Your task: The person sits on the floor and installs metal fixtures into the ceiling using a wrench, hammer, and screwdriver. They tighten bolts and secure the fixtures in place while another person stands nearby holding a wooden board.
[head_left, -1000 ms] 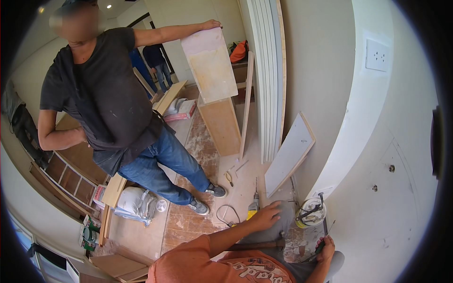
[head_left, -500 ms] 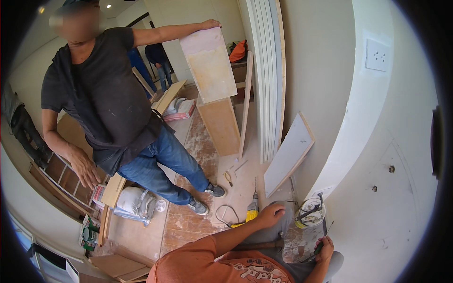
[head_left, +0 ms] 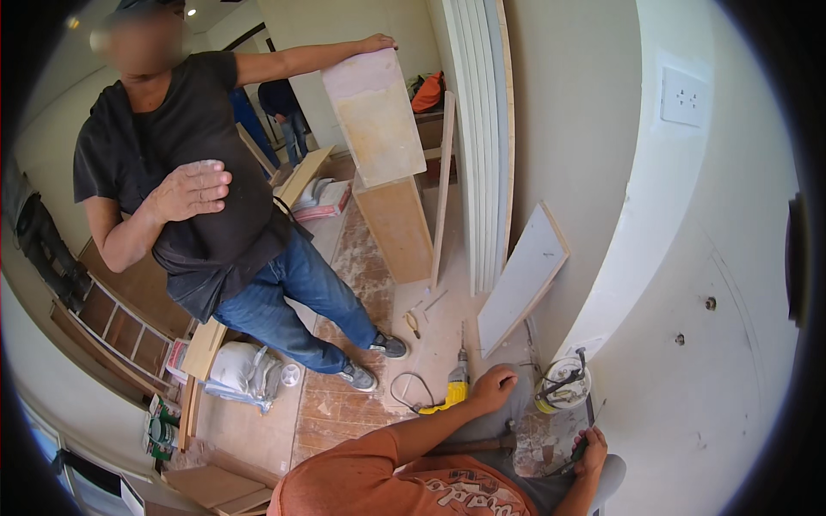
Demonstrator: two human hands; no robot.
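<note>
My left hand (head_left: 494,388) rests over my bent grey-trousered knee (head_left: 516,408), its fingers curled and no object visible in them. Low on the right, by the wall, my right hand (head_left: 591,452) is closed round the dark green handle of a screwdriver (head_left: 600,414), its thin shaft pointing up. A hammer (head_left: 477,446) with a wooden handle lies between my legs. Just beyond my left hand is a yellow and grey power drill (head_left: 459,383) with a long bit, lying on the floor. A white bucket (head_left: 568,383) with tools across its top stands beyond my right hand.
A co-worker (head_left: 189,163) in dark shirt and jeans stands ahead, one hand on a tall board (head_left: 379,116). A white panel (head_left: 525,279) leans against the wall. Pliers (head_left: 412,324) lie on the floor. Bags (head_left: 245,370) and planks are at left; a socket (head_left: 685,97) is on the right wall.
The co-worker's free hand has risen from beside the thigh to in front of the chest. My hands keep nearly the same place; the view has shifted slightly.
</note>
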